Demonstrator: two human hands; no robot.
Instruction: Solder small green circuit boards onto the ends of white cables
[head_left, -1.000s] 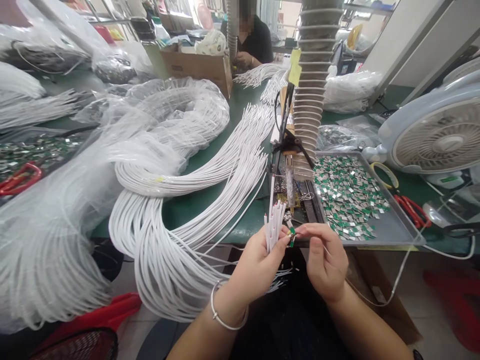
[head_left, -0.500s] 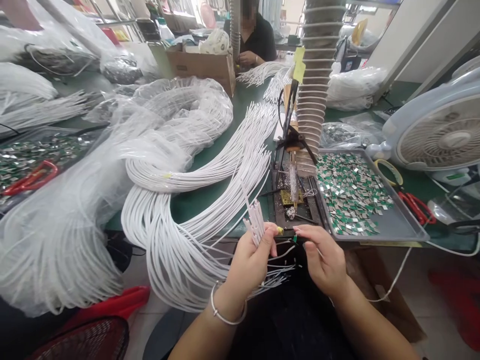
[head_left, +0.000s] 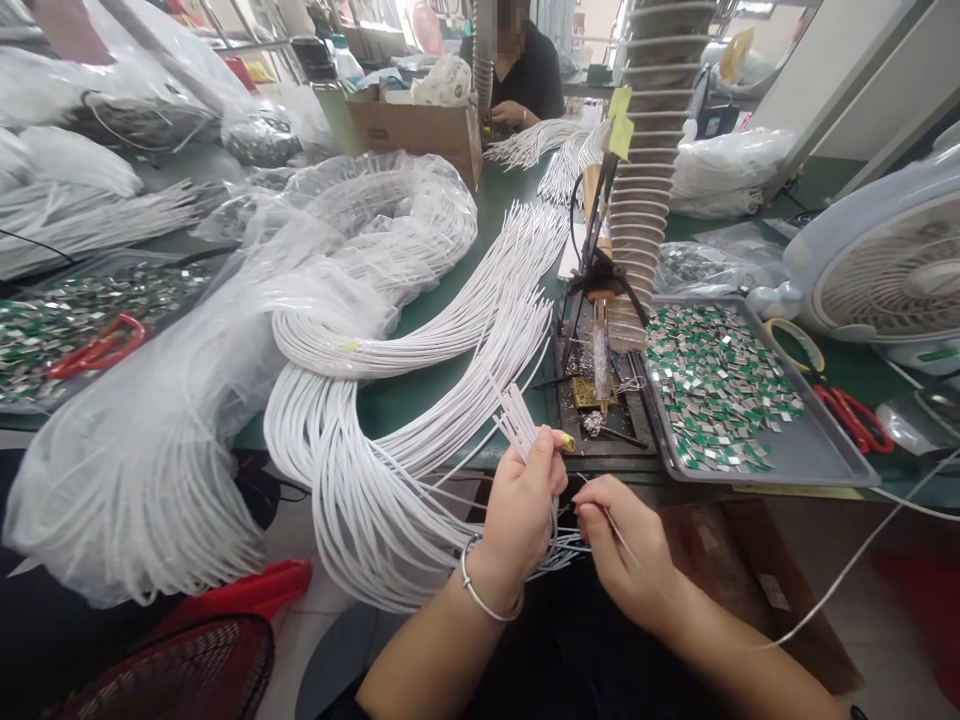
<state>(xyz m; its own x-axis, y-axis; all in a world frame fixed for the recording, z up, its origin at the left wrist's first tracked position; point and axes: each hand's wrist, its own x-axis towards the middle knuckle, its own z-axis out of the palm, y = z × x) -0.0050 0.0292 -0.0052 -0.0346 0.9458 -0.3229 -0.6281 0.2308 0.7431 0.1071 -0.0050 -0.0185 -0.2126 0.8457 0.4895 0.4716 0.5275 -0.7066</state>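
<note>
My left hand is closed around a small bunch of white cables, their cut ends pointing up past the thumb. A small yellow piece shows at its fingertips; I cannot tell what it is. Just to the right, my right hand is closed in a pinch, with a thin pale wire running across the palm. The fingertips of both hands are apart. Beyond them a soldering iron hangs tip down in a stand. More white cables curve over the table edge at left.
A grey tray of small green-and-silver boards stands at right, near red-handled scissors and a fan. A ribbed hose rises behind the iron. Bagged cables lie at left. Across the table a person works beside a cardboard box.
My right hand's fingers have drawn from stretched out into a pinch, lower down. A small green piece that showed beside them is out of sight. The camera's view has swung slightly left.
</note>
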